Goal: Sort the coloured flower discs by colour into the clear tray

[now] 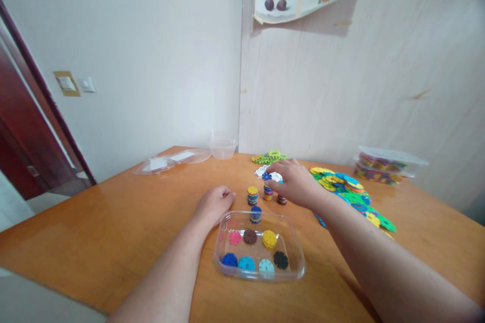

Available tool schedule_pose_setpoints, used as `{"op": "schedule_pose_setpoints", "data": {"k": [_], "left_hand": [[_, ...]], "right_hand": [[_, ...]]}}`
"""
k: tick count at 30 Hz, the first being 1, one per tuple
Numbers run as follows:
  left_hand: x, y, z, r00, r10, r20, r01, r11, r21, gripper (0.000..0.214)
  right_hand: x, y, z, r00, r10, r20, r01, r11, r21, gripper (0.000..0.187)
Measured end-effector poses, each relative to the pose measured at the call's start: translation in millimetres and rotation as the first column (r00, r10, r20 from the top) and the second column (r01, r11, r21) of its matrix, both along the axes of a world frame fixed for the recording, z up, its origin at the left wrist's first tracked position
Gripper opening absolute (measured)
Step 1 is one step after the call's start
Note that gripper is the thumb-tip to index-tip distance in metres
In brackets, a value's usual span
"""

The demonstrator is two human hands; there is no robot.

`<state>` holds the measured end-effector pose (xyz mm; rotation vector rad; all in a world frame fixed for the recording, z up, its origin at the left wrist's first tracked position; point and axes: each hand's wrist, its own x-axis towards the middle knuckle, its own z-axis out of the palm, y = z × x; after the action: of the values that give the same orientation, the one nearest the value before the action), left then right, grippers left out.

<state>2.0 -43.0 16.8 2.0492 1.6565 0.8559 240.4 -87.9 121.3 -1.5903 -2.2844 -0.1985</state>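
Observation:
My right hand [297,181] pinches a dark blue notched plastic disc [267,176] between thumb and fingers, just above a stack of mixed-colour discs [268,192]. A second stack [281,199] stands beneath that hand, partly covered by it. My left hand [216,203] rests on the table with its fingers curled in, nothing visible in them. Near it stands a yellow-topped stack [252,195]. A blue-topped stack [255,214] is behind the far rim of a clear plastic tray [299,272]. Inside the tray lie several discs, among them a pink one [234,237] and a black one [281,260].
A loose pile of coloured discs [354,197] spreads to the right. White pieces [261,171] and green pieces [271,156] lie behind my right hand. Lidded boxes [386,165] stand far right. At the back left are a clear tub [223,146] and clear lids [172,160].

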Motion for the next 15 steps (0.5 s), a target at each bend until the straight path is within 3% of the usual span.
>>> {"op": "schedule_pose_setpoints", "data": {"k": [3,5,9,11,15], "left_hand": [[0,0,0.6,1.000,-0.002,-0.011,0.002,1.000,-0.013,0.032],[-1,1,0.8,1.000,-0.010,-0.006,0.010,1.000,-0.016,0.033],[-1,2,-0.1,1.000,-0.022,-0.001,0.022,0.999,-0.028,0.034],[-2,2,-1.1,1.000,-0.024,0.005,0.024,0.999,-0.034,0.035],[-2,3,-2.7,0.999,-0.030,0.015,0.030,0.999,-0.021,0.035]], "right_hand": [[-7,-14,10.0,0.986,0.146,-0.075,-0.151,0.987,-0.062,0.031],[-11,-26,16.3,0.970,0.227,-0.087,-0.240,0.953,-0.187,0.028],[-13,-46,24.3,0.923,0.383,-0.024,-0.348,0.810,-0.471,0.029],[-12,-50,25.2,0.908,0.419,0.004,-0.361,0.786,-0.502,0.032],[-14,-53,24.3,0.899,0.436,0.047,-0.356,0.789,-0.502,0.034]]}}
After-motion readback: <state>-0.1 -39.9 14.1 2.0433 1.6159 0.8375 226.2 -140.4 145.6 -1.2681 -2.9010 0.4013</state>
